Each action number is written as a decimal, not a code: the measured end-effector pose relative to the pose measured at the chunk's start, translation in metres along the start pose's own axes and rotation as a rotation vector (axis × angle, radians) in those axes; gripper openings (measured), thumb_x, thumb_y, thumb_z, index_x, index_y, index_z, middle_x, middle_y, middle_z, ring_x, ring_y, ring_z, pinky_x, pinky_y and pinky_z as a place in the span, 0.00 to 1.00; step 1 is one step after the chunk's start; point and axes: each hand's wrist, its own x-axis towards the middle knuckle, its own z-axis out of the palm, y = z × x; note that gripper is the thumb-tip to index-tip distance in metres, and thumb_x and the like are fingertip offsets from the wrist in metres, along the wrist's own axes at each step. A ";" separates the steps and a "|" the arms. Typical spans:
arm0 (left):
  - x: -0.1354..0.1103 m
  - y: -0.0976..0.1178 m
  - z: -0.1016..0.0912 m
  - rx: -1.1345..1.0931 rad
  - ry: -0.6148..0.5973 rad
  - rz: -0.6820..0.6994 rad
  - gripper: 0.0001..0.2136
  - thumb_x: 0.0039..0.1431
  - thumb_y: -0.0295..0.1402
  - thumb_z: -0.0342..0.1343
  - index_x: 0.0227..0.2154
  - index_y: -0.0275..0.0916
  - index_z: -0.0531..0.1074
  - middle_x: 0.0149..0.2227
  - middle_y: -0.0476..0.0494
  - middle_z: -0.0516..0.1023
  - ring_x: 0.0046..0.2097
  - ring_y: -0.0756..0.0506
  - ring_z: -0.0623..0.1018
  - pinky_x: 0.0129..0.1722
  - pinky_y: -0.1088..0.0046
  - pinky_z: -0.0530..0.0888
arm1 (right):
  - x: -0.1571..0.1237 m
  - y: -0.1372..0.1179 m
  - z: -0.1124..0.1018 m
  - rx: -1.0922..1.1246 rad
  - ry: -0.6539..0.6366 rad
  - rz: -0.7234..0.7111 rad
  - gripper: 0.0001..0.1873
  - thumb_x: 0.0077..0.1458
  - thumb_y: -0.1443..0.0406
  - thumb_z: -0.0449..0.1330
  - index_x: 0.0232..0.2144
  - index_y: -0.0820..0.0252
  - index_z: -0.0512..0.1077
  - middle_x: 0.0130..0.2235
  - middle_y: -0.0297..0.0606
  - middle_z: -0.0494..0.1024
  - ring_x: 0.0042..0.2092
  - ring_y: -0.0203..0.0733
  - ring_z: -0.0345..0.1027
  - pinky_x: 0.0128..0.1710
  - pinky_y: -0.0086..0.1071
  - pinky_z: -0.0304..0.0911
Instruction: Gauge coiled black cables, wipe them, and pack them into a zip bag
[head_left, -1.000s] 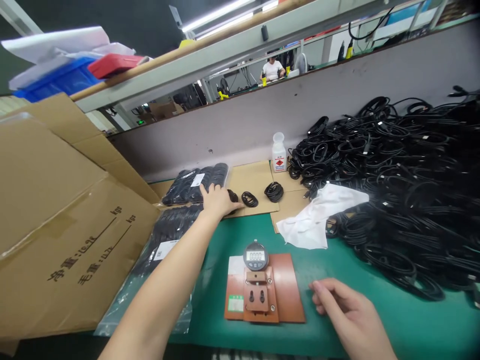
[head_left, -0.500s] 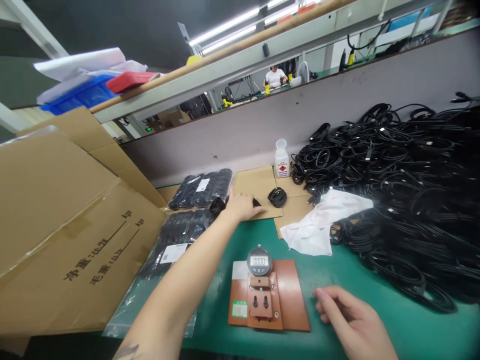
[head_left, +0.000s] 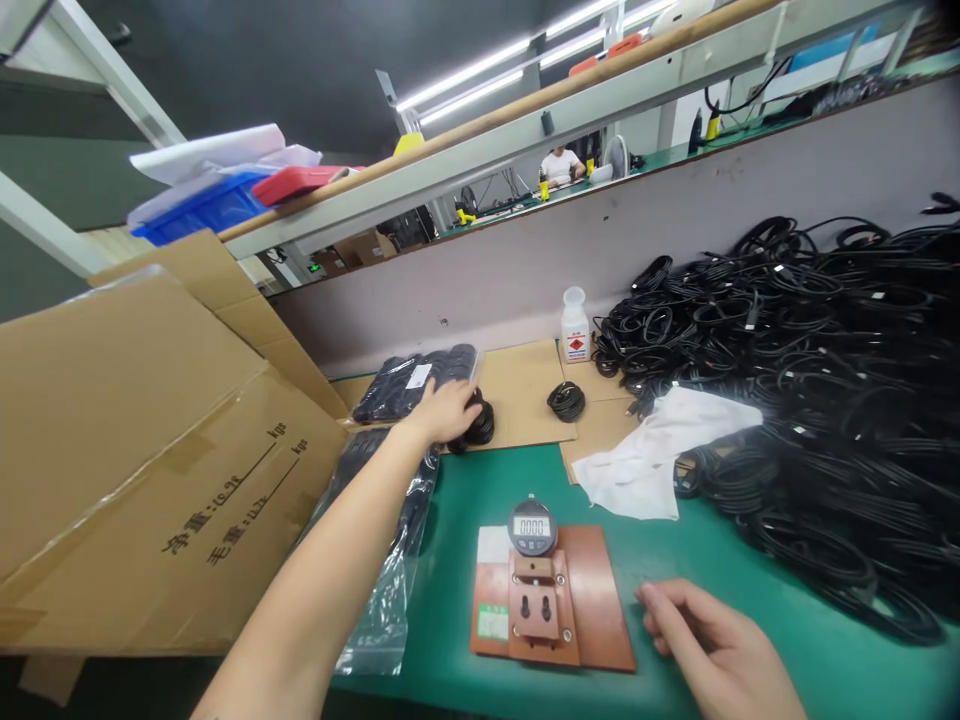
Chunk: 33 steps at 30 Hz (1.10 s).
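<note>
My left hand (head_left: 448, 410) reaches far out over the cardboard sheet (head_left: 525, 385), its fingers curled on small black coiled cables (head_left: 480, 425) next to a sealed bag of coiled cables (head_left: 416, 380). A second bag of cables (head_left: 375, 560) lies under my forearm. One more coiled cable (head_left: 566, 401) sits alone further right on the cardboard. My right hand (head_left: 709, 645) rests on the green table (head_left: 450, 520) with its fingers loosely curled and nothing in them, just right of a brown fixture plate (head_left: 592, 600) carrying a digital gauge (head_left: 532, 526).
A big heap of black cables (head_left: 810, 380) fills the right side. A white cloth (head_left: 660, 450) lies at its edge and a small white bottle (head_left: 575, 328) stands by the grey back wall. An open cardboard box (head_left: 135, 450) lies at left. A person sits far behind.
My left hand went right to the second small coil, then drew back left with the coils gathered under its fingers. The view has shifted; my right hand stays put.
</note>
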 end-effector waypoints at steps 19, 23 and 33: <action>-0.014 0.001 0.034 -0.090 0.070 0.014 0.19 0.68 0.39 0.57 0.57 0.39 0.69 0.58 0.37 0.73 0.54 0.38 0.77 0.53 0.50 0.75 | 0.001 -0.011 0.005 0.002 0.023 -0.020 0.25 0.62 0.46 0.57 0.22 0.56 0.74 0.22 0.33 0.73 0.25 0.40 0.69 0.28 0.27 0.66; -0.009 0.003 0.039 -0.052 0.052 0.012 0.18 0.67 0.39 0.58 0.57 0.39 0.70 0.58 0.37 0.73 0.55 0.37 0.77 0.53 0.50 0.75 | 0.002 -0.009 0.005 0.009 0.028 -0.060 0.25 0.62 0.47 0.57 0.21 0.56 0.73 0.22 0.33 0.74 0.24 0.40 0.69 0.27 0.27 0.66; -0.014 0.005 0.036 -0.017 0.068 0.018 0.18 0.67 0.39 0.58 0.57 0.39 0.70 0.58 0.37 0.73 0.54 0.38 0.77 0.52 0.50 0.76 | -0.002 -0.016 0.007 0.041 0.038 -0.032 0.25 0.61 0.46 0.57 0.21 0.56 0.72 0.22 0.32 0.72 0.25 0.40 0.66 0.29 0.28 0.64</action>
